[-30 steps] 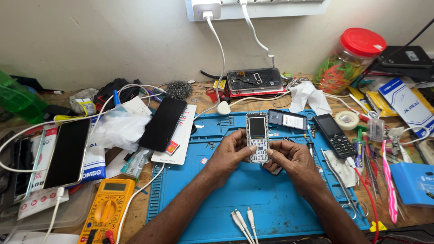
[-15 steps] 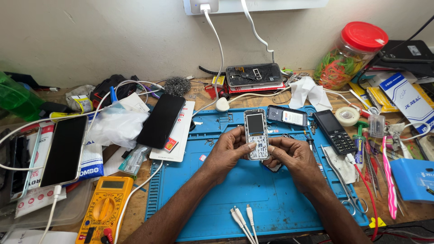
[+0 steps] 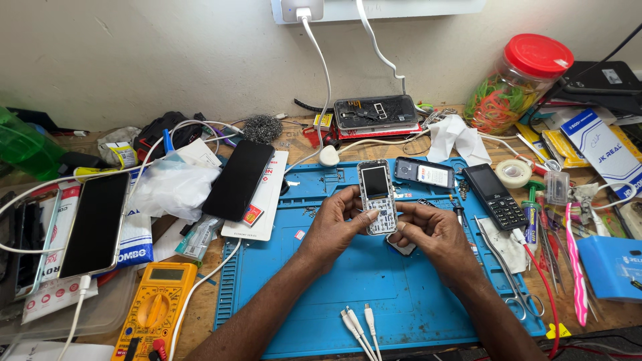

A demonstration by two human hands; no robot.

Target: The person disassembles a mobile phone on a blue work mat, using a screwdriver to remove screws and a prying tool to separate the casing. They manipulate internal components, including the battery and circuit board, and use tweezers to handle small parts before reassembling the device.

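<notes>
Opened keypad phone [image 3: 376, 197] held over blue mat [image 3: 314, 294], mid-counter; left hand [image 3: 334, 224] pinched on its left edge, right hand [image 3: 431, 234] on lower right. Light, rigid, probably fragile; best gripped by side edges.

A blue mat [image 3: 374, 287] is seen under a white, dark-screened phone [image 3: 376, 197]. A red lid [image 3: 537, 55] is shown on a jar [image 3: 505, 93] of green and orange bands; a yellow meter [image 3: 155, 311] is spotted, white cables [image 3: 358, 324] too.
</notes>
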